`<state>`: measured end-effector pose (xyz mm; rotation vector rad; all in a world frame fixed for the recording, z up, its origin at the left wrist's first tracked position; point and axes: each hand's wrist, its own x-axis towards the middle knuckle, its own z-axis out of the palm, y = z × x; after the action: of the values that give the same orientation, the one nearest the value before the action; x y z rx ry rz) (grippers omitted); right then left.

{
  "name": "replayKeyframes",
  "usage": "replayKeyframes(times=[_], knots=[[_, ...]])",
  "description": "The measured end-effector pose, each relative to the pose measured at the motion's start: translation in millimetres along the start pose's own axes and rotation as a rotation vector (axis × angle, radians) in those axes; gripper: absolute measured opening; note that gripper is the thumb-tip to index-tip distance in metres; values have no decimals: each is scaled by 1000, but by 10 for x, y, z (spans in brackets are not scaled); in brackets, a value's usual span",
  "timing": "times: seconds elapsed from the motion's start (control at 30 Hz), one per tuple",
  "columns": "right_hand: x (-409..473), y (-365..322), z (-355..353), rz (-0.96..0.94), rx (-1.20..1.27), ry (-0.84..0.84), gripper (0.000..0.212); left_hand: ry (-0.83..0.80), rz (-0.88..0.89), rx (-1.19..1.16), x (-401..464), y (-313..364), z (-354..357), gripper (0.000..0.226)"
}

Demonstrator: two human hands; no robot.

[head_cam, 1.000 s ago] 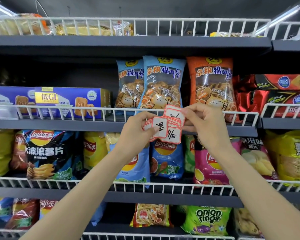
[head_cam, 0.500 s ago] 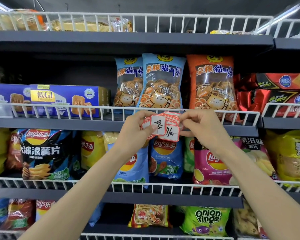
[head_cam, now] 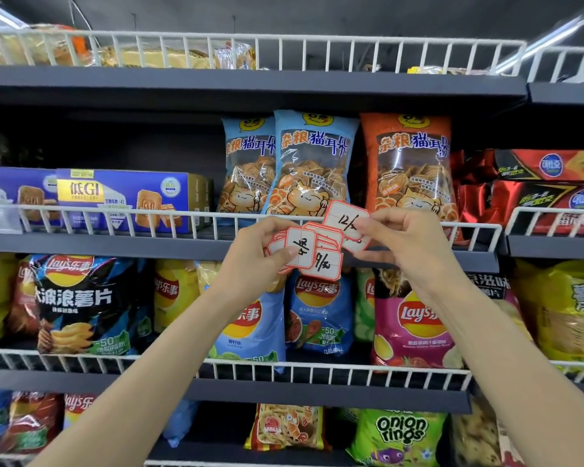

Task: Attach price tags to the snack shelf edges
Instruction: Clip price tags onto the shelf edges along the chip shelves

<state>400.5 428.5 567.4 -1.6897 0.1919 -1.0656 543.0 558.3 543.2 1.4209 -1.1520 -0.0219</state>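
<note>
While the left hand (head_cam: 250, 261) grips a fanned stack of price tags (head_cam: 309, 252) at frame centre, the right hand (head_cam: 407, 239) pinches one tag (head_cam: 346, 219), partly hiding its writing, before the shelf edge (head_cam: 115, 244).

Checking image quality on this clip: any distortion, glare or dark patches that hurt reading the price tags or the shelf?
Head view: wide-angle bowing curves the top wire rail and shelf edges; glare streaks the red foil bags; the recess behind the blue biscuit box is dark. The fanned price tags in the left hand and the tag pinched by the right hand are evenly lit, handwriting sharp.
</note>
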Motion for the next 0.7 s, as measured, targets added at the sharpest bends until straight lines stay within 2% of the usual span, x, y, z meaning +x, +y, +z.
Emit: replayKeyframes(times=[0.23,0.37,0.47,0.57,0.7], knots=[[-2,10,35,-20,-65,-25,11,-14,-5,-22,-26,2,-5,25],[-19,11,74,-24,-52,-40,5,-21,-48,-27,-24,-5,4,24],[-21,8,74,-23,-63,-50,12,-35,-72,-33,-24,-11,-3,23],[-17,27,56,-43,-152,-40,13,-76,-75,-59,-28,-15,-11,22],[-19,56,25,-110,-313,-8,4,-132,-59,-90,-17,-3,11,19]])
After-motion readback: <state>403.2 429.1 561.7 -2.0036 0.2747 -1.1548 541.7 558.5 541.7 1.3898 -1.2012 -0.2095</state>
